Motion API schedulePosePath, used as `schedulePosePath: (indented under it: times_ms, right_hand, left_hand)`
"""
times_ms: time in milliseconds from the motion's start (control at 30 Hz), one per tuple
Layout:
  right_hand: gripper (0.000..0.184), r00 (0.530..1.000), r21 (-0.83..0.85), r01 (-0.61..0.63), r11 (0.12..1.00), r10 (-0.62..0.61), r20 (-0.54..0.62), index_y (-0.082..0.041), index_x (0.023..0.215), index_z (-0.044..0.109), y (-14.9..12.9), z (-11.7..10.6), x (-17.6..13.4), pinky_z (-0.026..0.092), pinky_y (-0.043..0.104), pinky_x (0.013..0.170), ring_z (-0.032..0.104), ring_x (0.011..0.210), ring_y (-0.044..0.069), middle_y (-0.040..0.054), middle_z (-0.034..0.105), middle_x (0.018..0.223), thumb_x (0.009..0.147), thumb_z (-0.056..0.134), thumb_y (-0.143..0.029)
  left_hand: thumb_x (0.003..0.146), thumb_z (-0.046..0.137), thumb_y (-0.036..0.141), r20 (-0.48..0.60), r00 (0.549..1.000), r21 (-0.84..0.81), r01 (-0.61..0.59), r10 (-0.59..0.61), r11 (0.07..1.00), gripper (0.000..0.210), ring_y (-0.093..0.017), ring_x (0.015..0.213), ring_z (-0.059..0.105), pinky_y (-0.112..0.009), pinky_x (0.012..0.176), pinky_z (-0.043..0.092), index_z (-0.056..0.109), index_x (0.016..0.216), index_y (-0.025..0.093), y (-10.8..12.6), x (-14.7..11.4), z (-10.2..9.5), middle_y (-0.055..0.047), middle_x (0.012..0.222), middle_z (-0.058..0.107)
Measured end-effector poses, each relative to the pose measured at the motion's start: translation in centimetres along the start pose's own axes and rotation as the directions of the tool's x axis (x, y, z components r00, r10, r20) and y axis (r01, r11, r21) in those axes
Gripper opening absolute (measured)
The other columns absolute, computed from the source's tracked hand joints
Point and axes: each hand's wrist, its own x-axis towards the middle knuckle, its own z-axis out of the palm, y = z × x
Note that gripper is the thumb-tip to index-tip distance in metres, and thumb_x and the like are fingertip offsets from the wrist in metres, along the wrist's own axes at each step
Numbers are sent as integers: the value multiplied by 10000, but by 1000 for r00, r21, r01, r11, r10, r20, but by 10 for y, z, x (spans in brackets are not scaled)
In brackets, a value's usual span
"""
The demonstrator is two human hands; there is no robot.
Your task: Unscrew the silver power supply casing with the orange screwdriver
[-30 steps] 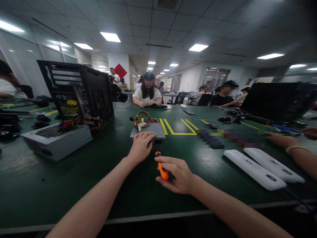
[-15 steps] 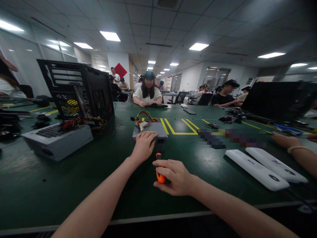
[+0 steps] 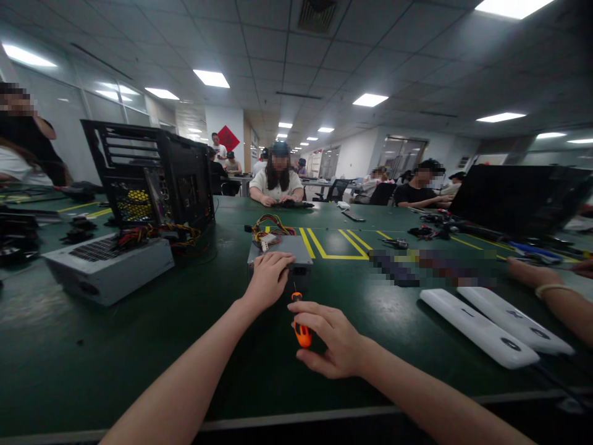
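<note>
A grey metal power supply lies on the green table in front of me, with a bundle of coloured wires and a white connector on top. My left hand lies over its near left part, fingers bent across the top and gripping it. In my right hand is a screwdriver with an orange and black handle, held by the fingers, the thumb slightly off the handle. Its thin shaft points at the near face of the power supply; whether the tip touches a screw I cannot tell.
A second power supply and an open black computer case stand at left. Two white devices lie at right, near another person's hand. A black panel stands behind. A person sits opposite.
The view has tilted up slightly. My right thumb and fingers have opened a little around the screwdriver handle, which has turned. My left hand stays on the power supply.
</note>
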Motion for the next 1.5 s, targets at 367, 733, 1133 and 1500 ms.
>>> schedulePosePath:
  times_ms: [367,733,1133,1500]
  right_hand:
    - [284,996,-63,-23,998,18,-83,-144,1054,439,5,-3,-5,512,277,686,605,877,177,141,591,1020,834,504,-312]
    - [285,994,-107,-8,994,-4,-106,-142,1029,444,3,-1,-4,516,287,650,616,836,184,153,597,1000,813,527,-309]
    - [311,999,-125,19,992,-23,-34,-140,1054,449,1,-4,-1,519,296,654,621,838,199,156,604,995,810,524,-318]
    - [256,1000,-230,6,973,-8,-10,-158,1072,447,3,-4,-5,480,239,586,615,784,164,152,583,1038,850,459,-285]
  left_hand:
    - [795,445,129,20,1000,17,-11,11,1000,338,-182,1081,455,-366,880,316,541,1096,247,2,-1,-3,-20,1166,564]
    - [795,452,141,11,1000,27,-17,16,1000,337,-186,1091,450,-369,893,305,534,1105,243,2,-2,-1,-22,1177,556]
    - [795,455,147,11,1000,37,-10,10,999,339,-186,1096,442,-371,899,307,532,1109,249,3,-2,-1,-24,1175,551]
    - [792,450,144,15,1000,34,-16,15,999,343,-190,1086,449,-375,897,308,533,1108,249,1,-2,0,-27,1174,551]
